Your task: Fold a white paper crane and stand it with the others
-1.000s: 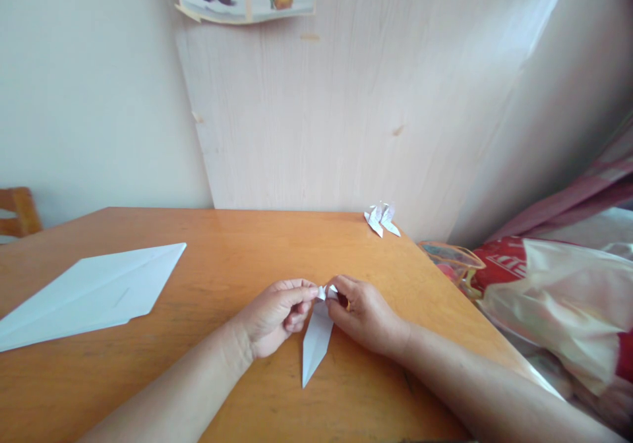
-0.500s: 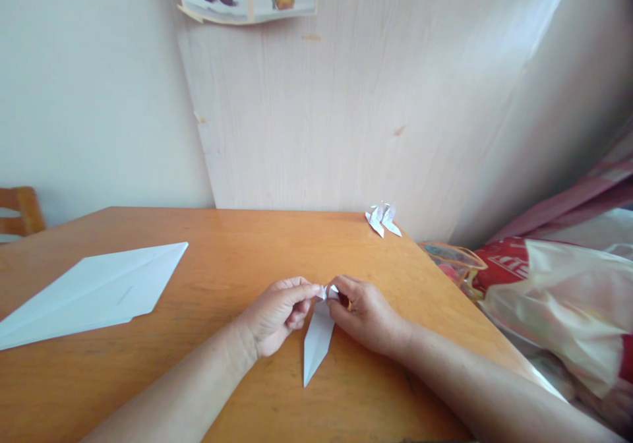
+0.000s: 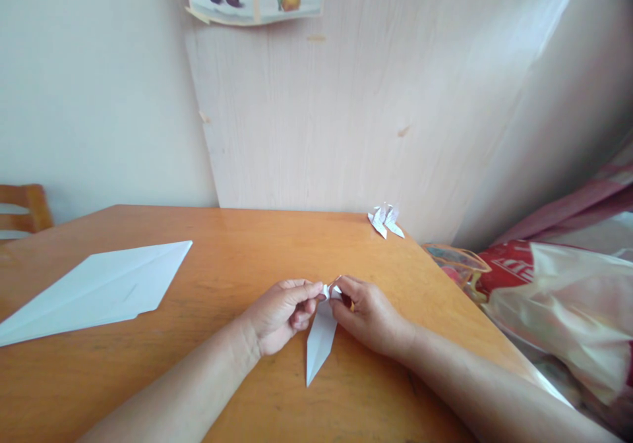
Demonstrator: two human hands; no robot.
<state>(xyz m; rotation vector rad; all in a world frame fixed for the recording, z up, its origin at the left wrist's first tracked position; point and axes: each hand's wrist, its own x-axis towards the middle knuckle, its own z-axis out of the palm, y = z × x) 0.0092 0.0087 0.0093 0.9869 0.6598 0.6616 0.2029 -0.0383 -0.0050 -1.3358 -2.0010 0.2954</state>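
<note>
- Held piece: a narrow folded white paper [image 3: 321, 341] lies between the two hands, over the middle of the table [image 3: 257, 245] and well short of its far edge. Its pointed end aims at the near edge, which is out of view; whether this tail touches the wood cannot be told.
- Left hand [image 3: 285, 312]: thumb and forefinger pinch a small tip at the paper's upper end, the other fingers curled beneath. So fine a hold probably suits a part too small for a fuller grasp.
- Right hand [image 3: 366, 312]: thumb and fingers grip the same end just beside the left fingertips, covering much of the fold. This grip presumably steadies the body while the other hand governs the tip; the exact crease is hidden.
- Larger white paper [image 3: 116, 285]: flat toward the table's left side, one corner directed at the far edge, its opposite end cut off by the frame. It lies well apart from the hands, perhaps to leave them working room.
- Small folded paper pieces [image 3: 380, 223]: side by side at the far right corner, likely set there out of the forearms' way.
- Bags [image 3: 573, 304]: beyond the right edge, apart from the work.
</note>
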